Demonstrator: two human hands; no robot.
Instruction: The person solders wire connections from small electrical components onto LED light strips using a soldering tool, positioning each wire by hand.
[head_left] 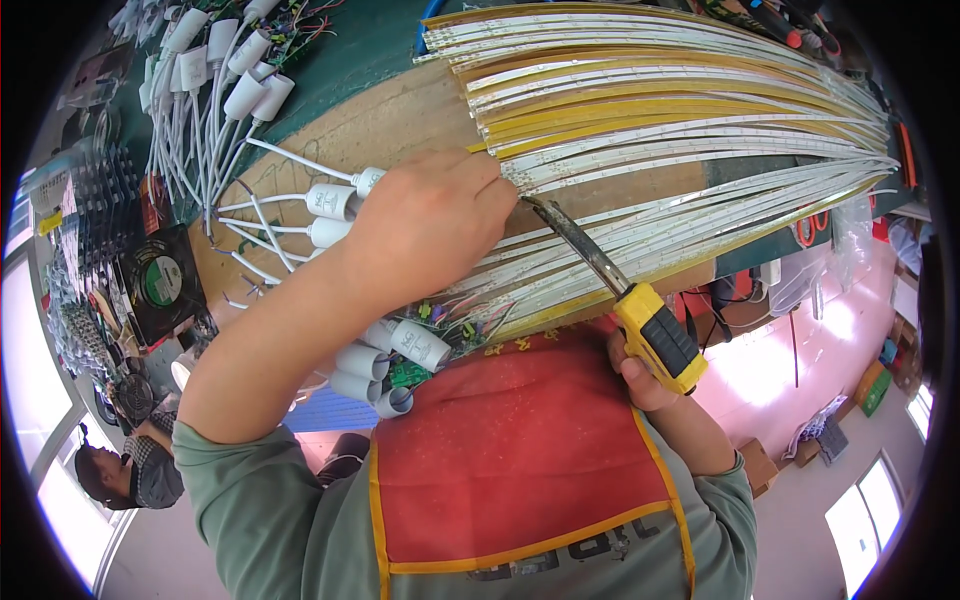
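Note:
My left hand [430, 215] is closed, back of the hand up, over the near ends of long LED strips [560, 170]. Its fingertips are hidden, so what they pinch does not show. My right hand [645, 375] grips a soldering iron [655, 335] by its yellow and black handle. The iron's dark metal tip points up and left, close beside my left fingers. White cylindrical end caps [330, 201] with white cables lie under and left of my left wrist. Below that forearm are more white caps [420, 345] with small green circuit boards [407, 374] and thin wires.
A heap of white caps with cables [245, 95] lies at the far left. A black fan [160, 280] stands at the left edge. Tools with red and black handles [780, 25] lie far right. A co-worker [125, 470] is at lower left. Boxes [760, 465] stand at right.

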